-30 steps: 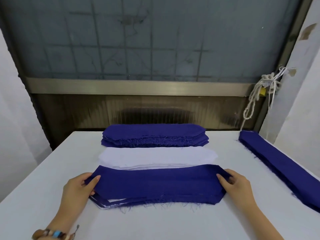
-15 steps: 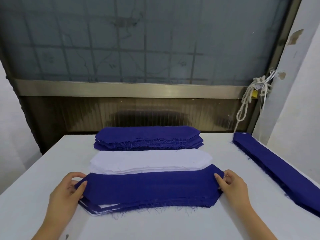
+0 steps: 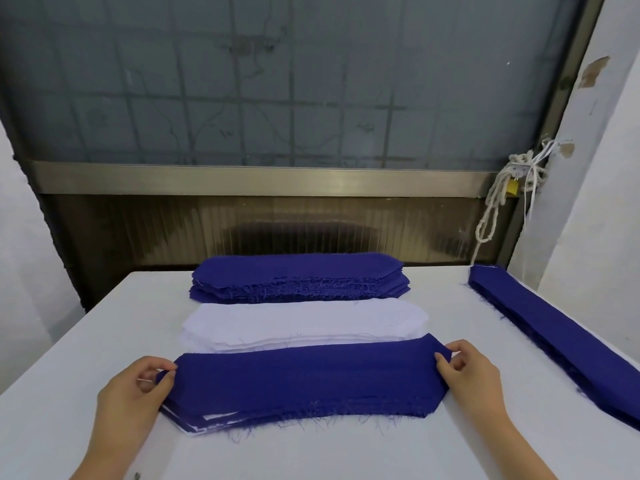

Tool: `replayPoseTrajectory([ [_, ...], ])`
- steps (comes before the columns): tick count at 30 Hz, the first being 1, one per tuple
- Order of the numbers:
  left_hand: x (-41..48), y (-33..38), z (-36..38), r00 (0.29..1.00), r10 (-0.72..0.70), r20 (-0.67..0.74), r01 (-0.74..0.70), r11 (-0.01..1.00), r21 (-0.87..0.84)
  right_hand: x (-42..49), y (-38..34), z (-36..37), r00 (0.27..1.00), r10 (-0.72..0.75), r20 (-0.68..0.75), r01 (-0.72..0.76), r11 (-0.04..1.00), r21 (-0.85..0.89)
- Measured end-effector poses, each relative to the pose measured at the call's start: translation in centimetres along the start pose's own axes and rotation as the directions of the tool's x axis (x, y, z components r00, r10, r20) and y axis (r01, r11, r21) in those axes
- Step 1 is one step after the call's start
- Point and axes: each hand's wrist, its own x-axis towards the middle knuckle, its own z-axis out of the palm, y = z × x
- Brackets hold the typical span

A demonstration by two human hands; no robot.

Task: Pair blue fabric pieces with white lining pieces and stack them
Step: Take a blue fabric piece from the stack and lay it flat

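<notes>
the white lining stack [image 3: 304,320] lies across the middle of the white table [image 3: 86,341], its long side running left to right, the edges of its layers slightly fanned along the near side. directly behind the white lining stack, touching or nearly touching its far edge, sits the blue fabric stack [image 3: 298,271], thick, with frayed threads showing along its front. directly in front of the white lining stack, overlapping its near edge a little, is the paired stack [image 3: 214,422], where thin white edges peek out between blue layers at the lower left corner and loose blue threads trail onto the table. the top blue piece [image 3: 304,375] is spread flat over that paired stack, covering it almost fully. the left hand [image 3: 133,393], in front of and to the left of the white lining stack, pinches the left tip of the top blue piece between thumb and curled fingers. the right hand [image 3: 467,372], in front of and to the right of the white lining stack, pinches the right tip in the same way, thumb on top. well to the right of the white lining stack, a long pile of blue strips [image 3: 561,337] runs along the table edge. far behind the white lining stack is a grimy window [image 3: 277,81], and behind and to the right a knotted white rope [image 3: 498,199] hangs with a small yellow padlock [image 3: 512,188].
</notes>
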Motion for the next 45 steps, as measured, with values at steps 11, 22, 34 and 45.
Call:
replayPoseTrajectory([
  [11, -0.4, 0.3, -0.4, 1.000, -0.010, -0.013, 0.010, 0.999, -0.047, -0.2, -0.1, -0.1, 0.993, -0.112, 0.033, 0.113, 0.994, -0.014],
  [22, -0.1, 0.4, -0.1, 0.998, -0.036, -0.043, 0.035, 0.998, -0.045, 0.1, 0.3, 0.2, 0.992, -0.119, 0.032, 0.121, 0.991, -0.058],
  [34, 0.1, 0.0, -0.3, 0.991, 0.132, -0.029, -0.126, 0.981, 0.144, -0.2, -0.2, 0.1, 0.986, -0.166, 0.017, 0.166, 0.976, -0.142],
  [45, -1.3, 2.3, -0.4, 0.817, 0.391, 0.424, -0.432, 0.902, 0.001, -1.6, -1.2, -0.3, 0.745, -0.611, 0.266, 0.657, 0.740, -0.140],
])
